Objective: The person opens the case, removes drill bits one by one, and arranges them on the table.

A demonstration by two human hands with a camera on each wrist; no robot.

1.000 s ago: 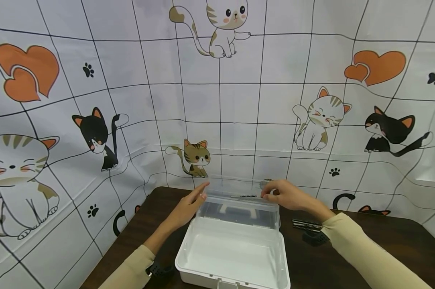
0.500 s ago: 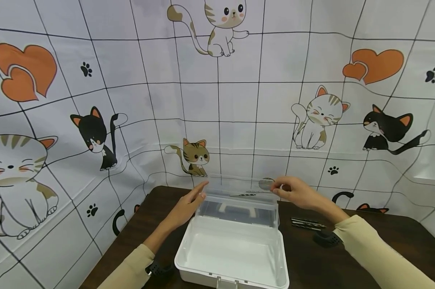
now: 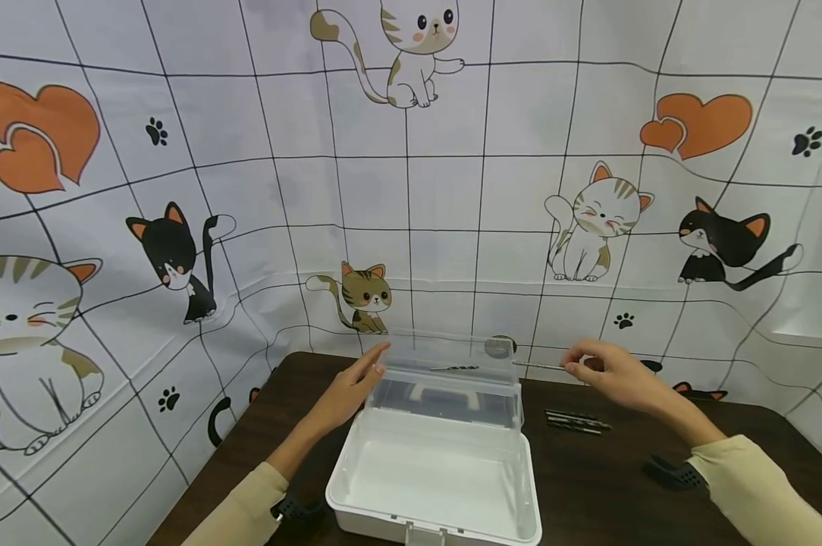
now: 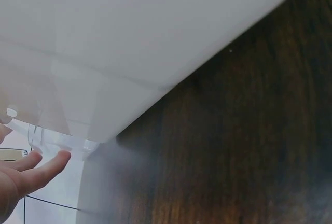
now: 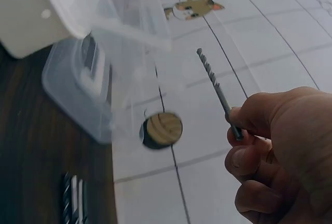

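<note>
My right hand (image 3: 609, 371) pinches a thin spiral-fluted drill bit (image 5: 212, 76) by its shank, between thumb and fingers. The fluted end points left toward the clear plastic lid (image 3: 445, 349) of a white box (image 3: 334, 485). This box stands with its lid tipped back, and its white inside shows. Another drill bit (image 3: 455, 368) lies in the clear lid section. At the lid's left edge is my left hand (image 3: 346, 387), fingers extended, apparently touching the plastic. In the left wrist view, fingertips (image 4: 59, 162) appear beside the clear part, partly cut off.
Several drill bits (image 3: 577, 422) lie side by side on the dark wooden table (image 3: 602, 500), right of the box. A clear latch (image 3: 425, 534) hangs at the box's front. Behind the table hangs a white gridded sheet (image 3: 445, 227) printed with cats.
My right hand has drawn the drill bit out of the clear lid and moved right with it. My left hand stays at the lid's left edge. The view has shifted slightly.
</note>
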